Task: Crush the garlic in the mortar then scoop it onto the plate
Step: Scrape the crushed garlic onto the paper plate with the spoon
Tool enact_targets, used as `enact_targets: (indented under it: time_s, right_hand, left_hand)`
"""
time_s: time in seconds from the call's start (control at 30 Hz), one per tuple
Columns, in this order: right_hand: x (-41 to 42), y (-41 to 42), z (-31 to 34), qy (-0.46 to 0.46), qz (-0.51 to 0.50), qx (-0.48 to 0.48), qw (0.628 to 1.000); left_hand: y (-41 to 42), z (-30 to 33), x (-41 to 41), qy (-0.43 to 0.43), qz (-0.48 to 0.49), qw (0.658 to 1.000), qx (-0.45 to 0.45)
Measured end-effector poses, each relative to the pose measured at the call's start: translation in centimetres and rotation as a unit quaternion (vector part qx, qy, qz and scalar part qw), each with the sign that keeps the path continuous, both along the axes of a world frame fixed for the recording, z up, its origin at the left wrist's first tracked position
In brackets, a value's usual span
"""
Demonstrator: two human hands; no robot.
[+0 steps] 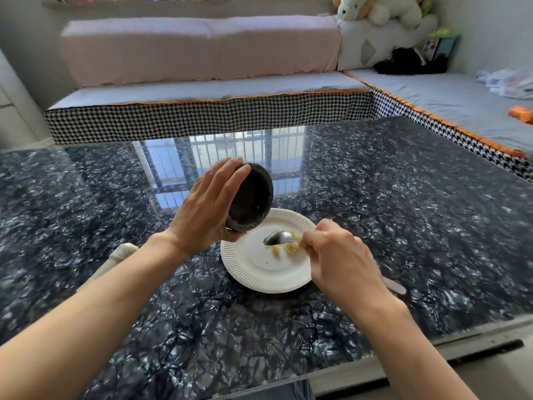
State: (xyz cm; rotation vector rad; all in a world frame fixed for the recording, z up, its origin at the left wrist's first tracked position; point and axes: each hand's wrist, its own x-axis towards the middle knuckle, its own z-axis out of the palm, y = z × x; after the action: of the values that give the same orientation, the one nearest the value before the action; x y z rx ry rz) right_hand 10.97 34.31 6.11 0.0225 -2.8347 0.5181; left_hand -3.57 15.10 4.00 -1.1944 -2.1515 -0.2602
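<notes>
**A:** What is the step here?

**B:** Scooping. The left hand (202,209) grasps the dark stone mortar (251,197), fingers wrapped round its outside, and holds it tilted above the far left rim of the white paper plate (248,272), mouth facing the spoon. The right hand (340,255) pinches the handle of a metal spoon (278,237), whose bowl hovers low over the plate.

**A:** And the garlic?

**B:** Small heaps of crushed garlic (284,248) lie on the plate just beneath and beside the spoon. A few pale flecks seem to cling inside the mortar; how much is left there is hard to tell.

**A:** How should it be done well?

**B:** In my judgement, keep the mortar's lip over the plate, not over the dark marbled table (403,212), so that anything falling lands on paper. Scrape with the spoon's edge along the inner wall towards the lip, and tap the spoon clean on the plate. A paper plate is light, so press gently or it may slide.

**A:** The pestle?

**B:** A pale pestle-like object (115,259) lies near the left forearm, partly hidden.
</notes>
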Motion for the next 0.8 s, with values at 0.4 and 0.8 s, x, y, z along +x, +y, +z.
enact_targets:
  time_s: [0.4, 0.8]
  right_hand:
    - [-3.6, -2.1, 0.6, 0.035, -0.026, -0.126, 0.991]
    - [-3.1, -1.1, 0.2, -0.138, -0.018, -0.484, 0.864]
  left_hand:
    - [-0.3, -0.3, 0.9, 0.028, 0.000, 1.000, 0.003]
    - [0.0, 0.0, 0.6, 0.047, -0.013, 0.999, -0.017]
